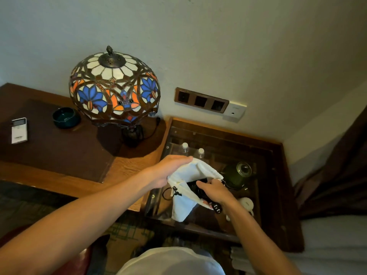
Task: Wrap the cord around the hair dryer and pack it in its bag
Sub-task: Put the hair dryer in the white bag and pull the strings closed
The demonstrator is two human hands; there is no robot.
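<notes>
A white drawstring bag (184, 203) hangs open over the glass-topped side table. My left hand (168, 169) grips the bag's rim on its left and far side, holding the mouth open. My right hand (215, 192) holds the black hair dryer (195, 186) at the bag's mouth, with most of the dryer hidden inside the bag and under my fingers. The black plug (217, 209) of the cord sticks out below my right wrist. A black drawstring loop (167, 193) dangles from the bag's left edge.
The side table (278, 175) has a glass top over water bottles (185, 147), a green teapot (237, 173) and white cups (247, 203). On the desk (59, 153) to the left stand a stained-glass lamp (114, 90), an ashtray (66, 118) and a remote (19, 130). Wall sockets (201, 100) sit behind.
</notes>
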